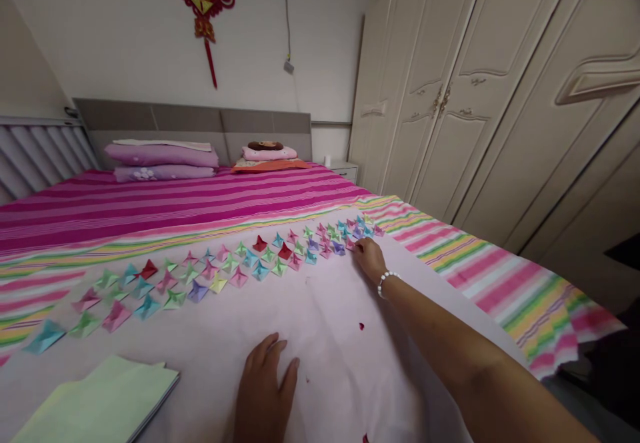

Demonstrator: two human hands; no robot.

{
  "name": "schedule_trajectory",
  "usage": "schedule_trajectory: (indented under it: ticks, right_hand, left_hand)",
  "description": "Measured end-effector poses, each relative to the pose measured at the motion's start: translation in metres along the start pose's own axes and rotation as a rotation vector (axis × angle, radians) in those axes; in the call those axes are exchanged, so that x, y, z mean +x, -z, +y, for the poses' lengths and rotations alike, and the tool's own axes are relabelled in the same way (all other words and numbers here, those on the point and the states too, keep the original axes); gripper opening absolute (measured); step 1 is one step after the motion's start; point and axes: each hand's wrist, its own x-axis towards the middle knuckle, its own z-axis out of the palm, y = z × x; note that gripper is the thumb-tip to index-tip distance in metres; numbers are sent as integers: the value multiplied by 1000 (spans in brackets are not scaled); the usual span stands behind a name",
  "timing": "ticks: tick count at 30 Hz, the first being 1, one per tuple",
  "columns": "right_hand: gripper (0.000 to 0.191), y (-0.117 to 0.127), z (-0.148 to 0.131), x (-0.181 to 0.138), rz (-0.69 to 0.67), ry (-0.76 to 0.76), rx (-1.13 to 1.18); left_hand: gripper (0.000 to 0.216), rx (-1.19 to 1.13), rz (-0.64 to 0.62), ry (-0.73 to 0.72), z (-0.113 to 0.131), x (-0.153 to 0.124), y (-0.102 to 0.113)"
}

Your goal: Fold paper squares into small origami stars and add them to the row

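Observation:
Small folded paper boats in pink, green, blue, purple, yellow and red stand in several rows across a pale pink sheet (320,310). At the right end of the front row, my right hand (369,258) reaches out with its fingers pinched on a pink paper boat (351,245). A purple paper boat (339,248) sits just left of it. Nearer to me, my left hand (265,386) rests on the sheet, fingers apart and holding nothing. A stack of light green paper (103,396) lies at the lower left, apart from both hands.
The sheet lies on a bed with a striped cover (470,263). Folded purple bedding (163,156) and a pink pillow pile (270,154) sit by the headboard (185,126). A cream wardrobe (450,96) stands along the right. Small red bits (361,326) dot the sheet.

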Motion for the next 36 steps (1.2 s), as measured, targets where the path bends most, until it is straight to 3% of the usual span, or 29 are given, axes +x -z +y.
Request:
schedule_trajectory:
  ticks: [9,13,17,21,25,28,36]
  right_hand:
    - [26,4,-1,-4,1,-45,-14]
    - [32,16,-16,-17,-16,-6,5]
    - [31,34,-46,-75,-140,200,88]
    - [50,48,-61,-153,-420,542,129]
    - [58,46,-56,-191,-616,528,43]
    - [59,37,-49,-194,-606,535,0]
    - [51,21,-43,-200,-412,636,-25]
  left_hand:
    - [33,-12,34,-27,0,0,-1]
    - [31,-18,46,-34,2,-2,0]
    - [29,-18,51,-33,7,-3,3]
    - [28,-27,64,-38,11,-3,6]
    - [26,-38,66,-34,14,-2,8]
    - [25,-53,63,-25,16,-3,10]
    - [23,-162,65,27,26,-3,18]
